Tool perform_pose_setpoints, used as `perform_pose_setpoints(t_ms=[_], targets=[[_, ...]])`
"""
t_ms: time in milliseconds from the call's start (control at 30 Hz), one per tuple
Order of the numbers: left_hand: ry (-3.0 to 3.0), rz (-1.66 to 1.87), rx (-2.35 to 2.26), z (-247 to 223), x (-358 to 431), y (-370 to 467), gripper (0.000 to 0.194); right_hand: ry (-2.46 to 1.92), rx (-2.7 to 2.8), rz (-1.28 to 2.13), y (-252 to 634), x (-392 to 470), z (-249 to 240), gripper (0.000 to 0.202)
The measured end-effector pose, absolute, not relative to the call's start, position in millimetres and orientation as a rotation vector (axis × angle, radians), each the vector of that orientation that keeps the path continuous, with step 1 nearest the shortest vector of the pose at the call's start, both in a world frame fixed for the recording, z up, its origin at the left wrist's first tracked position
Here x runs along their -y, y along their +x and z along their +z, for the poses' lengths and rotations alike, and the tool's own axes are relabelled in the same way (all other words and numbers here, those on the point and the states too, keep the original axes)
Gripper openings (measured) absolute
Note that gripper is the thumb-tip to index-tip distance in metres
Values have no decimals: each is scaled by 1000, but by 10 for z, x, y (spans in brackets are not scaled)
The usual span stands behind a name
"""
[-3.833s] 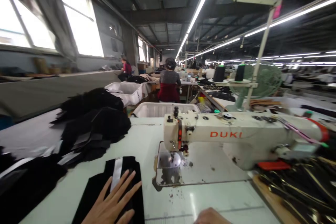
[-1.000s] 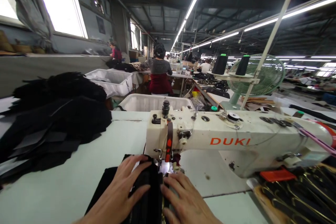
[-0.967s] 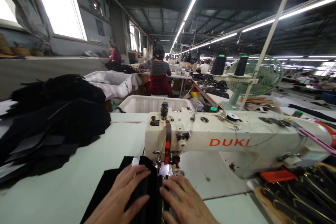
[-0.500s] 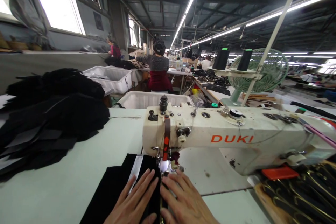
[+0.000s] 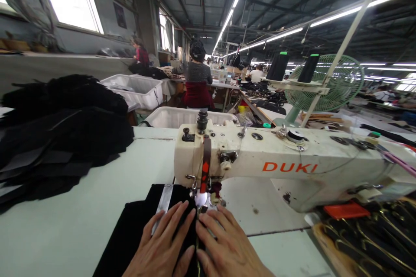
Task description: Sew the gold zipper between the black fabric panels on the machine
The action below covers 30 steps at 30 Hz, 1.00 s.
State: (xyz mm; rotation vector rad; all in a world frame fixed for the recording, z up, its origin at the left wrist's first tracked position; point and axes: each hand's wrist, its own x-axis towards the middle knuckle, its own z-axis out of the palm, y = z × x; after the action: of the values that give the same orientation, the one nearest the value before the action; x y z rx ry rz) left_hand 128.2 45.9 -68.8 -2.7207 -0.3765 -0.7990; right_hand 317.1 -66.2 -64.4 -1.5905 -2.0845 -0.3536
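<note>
My left hand (image 5: 164,242) lies flat with its fingers stretched out on a piece of black fabric (image 5: 130,220). A pale strip (image 5: 165,197) runs along that fabric, partly under my fingers. My right hand (image 5: 224,242) rests flat beside it, fingers extended, over a dark zipper (image 5: 199,251) with gold-coloured teeth at the fabric's right edge. Both hands sit just in front of the needle area of a white sewing machine (image 5: 240,151), where a small lamp glows. The fabric's far edge reaches the presser foot; the foot itself is hard to make out.
A tall heap of black fabric pieces (image 5: 65,130) lies to the left. At the right are several gold-toothed zippers (image 5: 373,233) and a red-orange piece (image 5: 346,210). Behind the machine stand a white bin (image 5: 162,117), thread cones (image 5: 277,66), a green fan (image 5: 344,80) and a seated person (image 5: 196,78).
The view has shifted slightly. The black fabric and both hands appear a little further left, still flat beside the needle area.
</note>
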Motion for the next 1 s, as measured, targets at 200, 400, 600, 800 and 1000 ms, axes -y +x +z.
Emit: perform_pose_setpoints(t_ms=[200, 400, 600, 800, 1000], targets=[[-2850, -733, 390, -540, -408, 1285, 47, -1650, 2041, -80, 3159, 726, -502, 34], [-2922, -646, 396, -429, -408, 1270, 53, -1735, 1995, 13, 3176, 589, -419, 34], [-2942, -639, 403, -476, -396, 1221, 57, -1751, 2067, -100, 3174, 527, -512, 38], [-2898, -601, 399, -458, -360, 1179, 56, -1673, 2047, -309, 3151, 517, -549, 36], [-2840, -606, 364, -438, -339, 1188, 55, -1607, 1988, -406, 3117, 505, -511, 30]])
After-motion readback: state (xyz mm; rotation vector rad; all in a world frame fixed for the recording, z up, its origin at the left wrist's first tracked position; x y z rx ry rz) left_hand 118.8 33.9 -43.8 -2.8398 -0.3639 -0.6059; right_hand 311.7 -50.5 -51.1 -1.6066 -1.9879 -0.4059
